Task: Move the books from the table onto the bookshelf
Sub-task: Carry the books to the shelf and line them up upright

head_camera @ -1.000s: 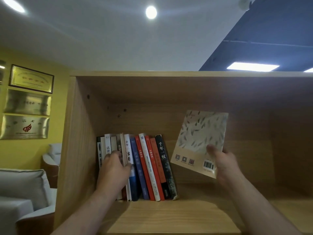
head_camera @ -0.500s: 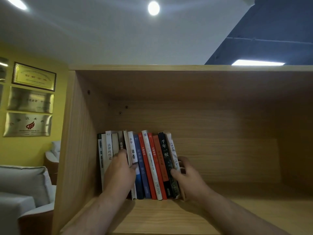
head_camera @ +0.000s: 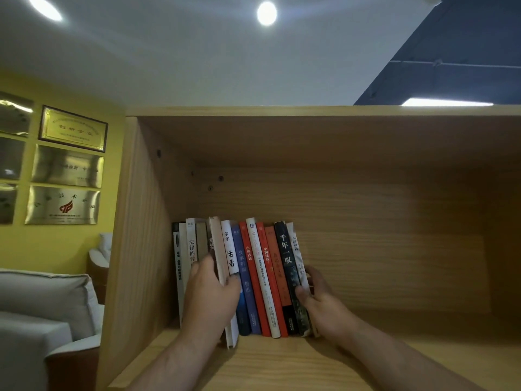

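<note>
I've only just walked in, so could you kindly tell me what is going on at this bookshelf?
A person is shelving books. Their right hand grips the pale book at the right end of the row of books, beside the black book. Their left hand holds the white book, which juts forward from the row. All stand at the left end of the bookshelf.

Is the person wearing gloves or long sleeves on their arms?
No. The left hand and right hand are bare, with no gloves, rings or watch showing. The left forearm and right forearm are bare too; no sleeve is in view.
</note>
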Tool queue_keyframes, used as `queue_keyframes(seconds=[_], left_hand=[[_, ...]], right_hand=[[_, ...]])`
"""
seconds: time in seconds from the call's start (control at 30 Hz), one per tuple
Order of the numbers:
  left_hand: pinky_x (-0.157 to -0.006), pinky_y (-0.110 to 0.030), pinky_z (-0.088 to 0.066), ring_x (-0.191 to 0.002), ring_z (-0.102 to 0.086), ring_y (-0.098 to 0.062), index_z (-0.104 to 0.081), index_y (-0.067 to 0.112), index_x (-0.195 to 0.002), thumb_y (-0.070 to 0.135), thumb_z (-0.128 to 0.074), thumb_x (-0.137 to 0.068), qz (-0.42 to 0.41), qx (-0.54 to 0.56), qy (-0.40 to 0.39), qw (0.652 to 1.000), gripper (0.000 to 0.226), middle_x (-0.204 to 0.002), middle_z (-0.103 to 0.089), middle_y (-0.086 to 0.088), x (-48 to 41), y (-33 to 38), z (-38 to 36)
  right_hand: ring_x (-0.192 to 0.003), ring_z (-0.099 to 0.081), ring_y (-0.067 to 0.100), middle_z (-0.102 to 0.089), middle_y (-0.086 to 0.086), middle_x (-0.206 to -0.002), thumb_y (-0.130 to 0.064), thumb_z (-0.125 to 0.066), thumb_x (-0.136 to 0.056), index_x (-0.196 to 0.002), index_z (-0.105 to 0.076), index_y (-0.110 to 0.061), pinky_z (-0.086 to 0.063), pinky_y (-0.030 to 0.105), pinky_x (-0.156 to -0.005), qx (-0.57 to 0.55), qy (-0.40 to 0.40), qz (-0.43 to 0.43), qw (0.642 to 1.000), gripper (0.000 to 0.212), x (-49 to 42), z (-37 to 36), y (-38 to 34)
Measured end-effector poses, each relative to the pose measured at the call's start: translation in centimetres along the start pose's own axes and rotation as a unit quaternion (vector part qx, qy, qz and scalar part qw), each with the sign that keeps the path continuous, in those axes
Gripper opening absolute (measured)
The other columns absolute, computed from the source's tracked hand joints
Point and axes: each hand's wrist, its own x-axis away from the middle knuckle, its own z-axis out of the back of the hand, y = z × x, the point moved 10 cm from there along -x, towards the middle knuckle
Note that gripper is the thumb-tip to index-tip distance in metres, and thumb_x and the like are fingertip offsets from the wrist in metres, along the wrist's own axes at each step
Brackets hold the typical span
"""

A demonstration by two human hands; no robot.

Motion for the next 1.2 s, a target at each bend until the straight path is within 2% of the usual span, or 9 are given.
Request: queue_keyframes(seconds=[0.13, 0.3, 0.4, 0.57, 0.67, 0.8, 0.9, 1.07, 1.2], left_hand=[[-0.069, -0.027, -0.055, -0.105, -0.062, -0.018, -0.051, 0.033, -0.120, 0.009, -0.056, -0.099, 0.007, 0.022, -0.009, 1.000, 0.032, -0.105, -0.059, 0.010, 0.6, 0.2, 0.6], [-0.064, -0.028, -0.049, -0.094, -0.062, -0.017, -0.055, 0.026, -0.130, 0.011, -0.054, -0.101, 0.011, 0.100, 0.039, 0.994, 0.032, -0.103, -0.061, 0.004, 2.7, 1.1, 4.8], [-0.067, -0.037, -0.052, -0.091, -0.068, -0.024, -0.058, 0.029, -0.118, 0.010, -0.054, -0.102, 0.028, 0.172, 0.054, 0.983, 0.025, -0.107, -0.069, -0.005, 4.1, 0.7, 7.7], [-0.071, -0.046, -0.058, -0.081, -0.076, -0.031, -0.064, 0.034, -0.108, 0.009, -0.051, -0.102, 0.063, 0.267, 0.005, 0.962, 0.028, -0.097, -0.078, -0.008, 5.7, 1.2, 7.5], [-0.074, -0.051, -0.060, -0.080, -0.078, -0.030, -0.064, 0.031, -0.110, 0.011, -0.050, -0.101, 0.083, 0.310, -0.048, 0.946, 0.026, -0.094, -0.079, -0.005, 5.9, 2.5, 4.5], [-0.071, -0.047, -0.061, -0.085, -0.078, -0.026, -0.061, 0.030, -0.113, 0.009, -0.049, -0.101, 0.084, 0.316, -0.108, 0.939, 0.027, -0.101, -0.078, -0.006, 4.5, 4.6, 0.2], [-0.070, -0.039, -0.061, -0.091, -0.077, -0.022, -0.057, 0.032, -0.121, 0.014, -0.051, -0.102, 0.098, 0.263, -0.176, 0.944, 0.027, -0.110, -0.074, -0.002, 3.9, 4.9, -3.7], [-0.088, -0.047, -0.056, -0.110, -0.067, -0.028, -0.056, 0.034, -0.127, 0.009, -0.048, -0.102, 0.145, 0.275, -0.232, 0.922, 0.036, -0.120, -0.069, -0.004, 5.3, 3.9, -7.5], [-0.075, -0.039, -0.056, -0.105, -0.068, -0.027, -0.054, 0.036, -0.123, 0.005, -0.047, -0.101, 0.144, 0.284, -0.236, 0.918, 0.038, -0.118, -0.068, -0.004, 5.5, 3.8, -7.8]], right_hand=[[-0.111, -0.062, 0.010, -0.055, -0.012, -0.126, -0.035, -0.048, -0.107, -0.153, -0.029, -0.038, -0.058, 0.034, -0.092, -0.031, 0.014, 0.005, 0.999, 0.050, 0.8, 0.2, -0.6], [-0.082, -0.056, -0.004, -0.048, -0.025, -0.100, -0.023, -0.050, -0.107, -0.119, -0.032, -0.046, -0.053, 0.011, -0.057, -0.078, 0.014, 0.012, 0.997, 0.032, 1.9, 0.5, -1.7], [-0.090, -0.061, 0.003, -0.052, -0.021, -0.099, -0.023, -0.054, -0.105, -0.117, -0.033, -0.053, -0.059, 0.028, -0.077, -0.062, 0.014, 0.036, 0.997, 0.039, 2.5, 0.5, -2.8], [-0.120, -0.045, -0.002, -0.043, -0.026, -0.128, -0.035, -0.062, -0.099, -0.144, -0.045, -0.037, -0.041, 0.024, -0.103, 0.118, 0.112, 0.158, 0.974, 0.048, 3.8, 1.3, -7.8], [-0.111, -0.070, 0.015, -0.069, -0.009, -0.123, -0.034, -0.058, -0.102, -0.129, -0.061, -0.025, -0.061, 0.038, -0.092, -0.051, 0.021, 0.100, 0.993, 0.029, 3.6, -0.6, -8.2], [-0.093, -0.079, 0.027, -0.077, 0.007, -0.111, -0.019, -0.065, -0.098, -0.123, -0.058, -0.020, -0.064, 0.050, -0.084, -0.176, 0.048, 0.021, 0.983, 0.025, 3.3, 2.2, -6.2], [-0.084, -0.080, 0.026, -0.076, 0.011, -0.111, -0.015, -0.068, -0.095, -0.122, -0.057, -0.020, -0.065, 0.041, -0.070, -0.210, 0.066, -0.011, 0.976, 0.029, 3.8, 4.8, -3.9], [-0.085, -0.080, 0.027, -0.078, 0.011, -0.109, -0.014, -0.070, -0.093, -0.122, -0.057, -0.021, -0.064, 0.038, -0.067, -0.216, 0.077, -0.042, 0.972, 0.033, 4.8, 5.7, -0.3], [-0.085, -0.080, 0.026, -0.080, 0.012, -0.105, -0.012, -0.073, -0.090, -0.125, -0.059, -0.015, -0.063, 0.034, -0.065, -0.216, 0.046, -0.059, 0.974, 0.038, 5.0, 5.4, 0.5]])
